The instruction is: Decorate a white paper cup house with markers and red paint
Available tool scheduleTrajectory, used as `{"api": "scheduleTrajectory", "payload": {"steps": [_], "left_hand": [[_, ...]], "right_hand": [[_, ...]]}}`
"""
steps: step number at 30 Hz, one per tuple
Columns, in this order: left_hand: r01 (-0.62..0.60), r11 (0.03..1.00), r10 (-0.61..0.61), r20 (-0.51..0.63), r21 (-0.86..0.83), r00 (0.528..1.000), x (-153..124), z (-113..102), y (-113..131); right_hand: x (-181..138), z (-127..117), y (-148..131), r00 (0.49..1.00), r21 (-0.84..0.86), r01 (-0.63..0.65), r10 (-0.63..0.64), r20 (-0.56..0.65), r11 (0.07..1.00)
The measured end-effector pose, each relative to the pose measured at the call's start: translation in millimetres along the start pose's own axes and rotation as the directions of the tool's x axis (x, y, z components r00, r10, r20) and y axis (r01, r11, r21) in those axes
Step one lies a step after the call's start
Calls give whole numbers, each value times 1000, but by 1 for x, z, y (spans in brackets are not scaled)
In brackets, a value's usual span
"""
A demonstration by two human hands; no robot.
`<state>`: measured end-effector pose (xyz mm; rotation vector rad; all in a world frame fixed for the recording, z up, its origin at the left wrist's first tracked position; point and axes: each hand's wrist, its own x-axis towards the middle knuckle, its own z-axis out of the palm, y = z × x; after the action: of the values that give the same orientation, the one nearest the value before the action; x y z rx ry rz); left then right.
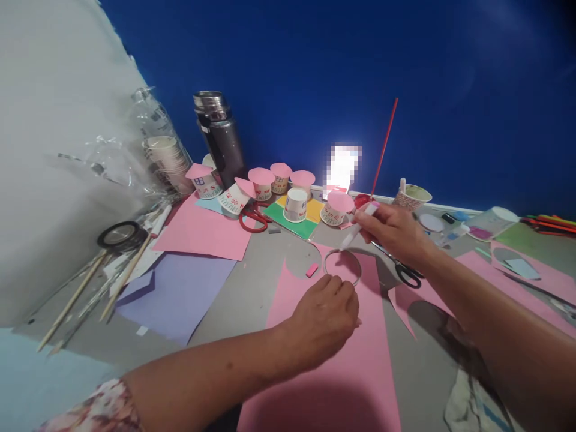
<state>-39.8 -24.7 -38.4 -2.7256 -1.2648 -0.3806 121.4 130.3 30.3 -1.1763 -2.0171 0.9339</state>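
Observation:
My left hand (324,315) rests on a long pink paper sheet (330,372), its fingers pinched on the near rim of a thin metal ring (342,266) lying flat on the paper. My right hand (392,231) grips a white marker (359,225), tip pointing down at the ring's far edge. A small pink eraser (312,270) lies just left of the ring. The sheet has a curved cut-out near its top left corner.
Several paper cups with pink roofs (297,192) stand behind, with red scissors (252,218), a steel flask (220,137) and stacked cups (167,157). Black scissors (407,273) lie under my right wrist. Lilac paper (173,291), tape roll (120,234) and wooden sticks (72,300) lie left.

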Motion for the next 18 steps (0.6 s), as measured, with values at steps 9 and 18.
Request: {"api": "scheduleTrajectory", "payload": {"steps": [9, 18], "left_hand": [[22, 1000, -22, 21, -22, 1000, 2, 5, -2], [34, 999, -34, -12, -23, 999, 1, 8, -5]], "right_hand": [[27, 37, -18, 965, -276, 42, 32, 259, 960], [37, 47, -19, 922, -362, 159, -7, 387, 919]]}}
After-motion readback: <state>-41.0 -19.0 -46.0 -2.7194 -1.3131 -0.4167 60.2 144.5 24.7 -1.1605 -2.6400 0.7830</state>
